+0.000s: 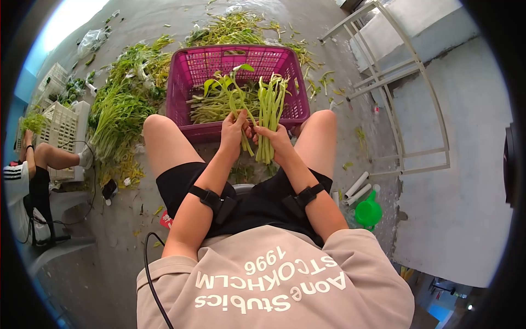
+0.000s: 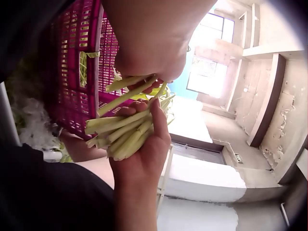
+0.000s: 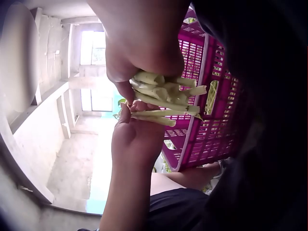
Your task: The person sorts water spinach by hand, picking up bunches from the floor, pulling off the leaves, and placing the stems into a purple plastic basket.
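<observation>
My left hand (image 1: 234, 132) pinches a couple of green vegetable stalks (image 1: 234, 97) that still carry leaves at the top. Just beside it, my right hand (image 1: 278, 141) grips a thicker bundle of mostly leafless stalks (image 1: 270, 104), the thumb lying across them. The two hands almost meet over the near rim of a purple plastic crate (image 1: 181, 66). More trimmed stalks (image 1: 205, 114) lie inside that crate. Cut stalk ends (image 2: 122, 139) stick out below the right hand in the left wrist view, and the right wrist view shows two stalks (image 3: 154, 115) in the left hand.
Heaps of leafy greens (image 1: 123, 104) cover the floor left of and behind the crate. A person (image 1: 33, 175) sits at far left beside a white crate (image 1: 60, 129). On the right are a metal frame (image 1: 408, 98), white pipes (image 1: 357, 186) and a green plastic item (image 1: 368, 212).
</observation>
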`<state>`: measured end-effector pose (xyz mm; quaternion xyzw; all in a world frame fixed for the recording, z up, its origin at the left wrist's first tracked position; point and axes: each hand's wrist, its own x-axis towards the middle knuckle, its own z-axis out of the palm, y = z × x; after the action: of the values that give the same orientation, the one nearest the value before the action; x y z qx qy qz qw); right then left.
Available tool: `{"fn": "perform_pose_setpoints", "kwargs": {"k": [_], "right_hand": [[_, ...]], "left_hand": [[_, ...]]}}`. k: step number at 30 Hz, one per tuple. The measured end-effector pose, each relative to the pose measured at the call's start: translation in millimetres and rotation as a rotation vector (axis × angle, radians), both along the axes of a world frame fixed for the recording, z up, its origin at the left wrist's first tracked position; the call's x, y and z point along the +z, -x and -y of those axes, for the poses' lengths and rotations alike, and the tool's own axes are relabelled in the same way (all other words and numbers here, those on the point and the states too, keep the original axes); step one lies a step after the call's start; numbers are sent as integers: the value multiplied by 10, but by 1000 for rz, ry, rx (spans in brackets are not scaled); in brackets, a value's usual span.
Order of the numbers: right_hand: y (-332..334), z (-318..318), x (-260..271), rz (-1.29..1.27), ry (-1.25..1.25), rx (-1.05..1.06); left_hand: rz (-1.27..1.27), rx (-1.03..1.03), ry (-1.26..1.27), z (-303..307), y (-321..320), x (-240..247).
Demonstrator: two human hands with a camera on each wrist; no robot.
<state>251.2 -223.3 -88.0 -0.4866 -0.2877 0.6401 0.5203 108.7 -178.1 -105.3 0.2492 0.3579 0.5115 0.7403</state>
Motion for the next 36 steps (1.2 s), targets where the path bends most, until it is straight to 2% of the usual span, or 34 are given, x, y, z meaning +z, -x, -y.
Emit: {"fn": "perform_pose_setpoints", "kwargs": {"k": [2,6,8,12,15,19,23,25,28,33,36], "right_hand": [[-19,7,16,2,-5,-30],[-60,43,48,-6,31,-4],[-95,56,49,7,-3,102],[-50,90,72,0,98,139],[2,41,50,35,96,185],[14,12,6,32,54,96],[-64,25,-35,32,46,57],[-95,36,-35,54,52,60],[-68,71,-43,83,85,53],[-20,-19,-83,102,54,-87],[-3,-45,-76,24,48,-54]], "left_hand": [[-74,-110,31,0,28,50],[-151,-180,0,-37,111,26],[-27,95,33,-123,182,23],[163,151,25,-224,383,15],[183,208,-20,-262,395,28],[168,311,-41,-305,339,86],[39,164,30,-129,154,27],[-112,9,88,1,11,-29],[-119,8,44,23,-32,-74],[-84,128,51,-96,96,13],[-69,134,37,-126,118,-15]]}}
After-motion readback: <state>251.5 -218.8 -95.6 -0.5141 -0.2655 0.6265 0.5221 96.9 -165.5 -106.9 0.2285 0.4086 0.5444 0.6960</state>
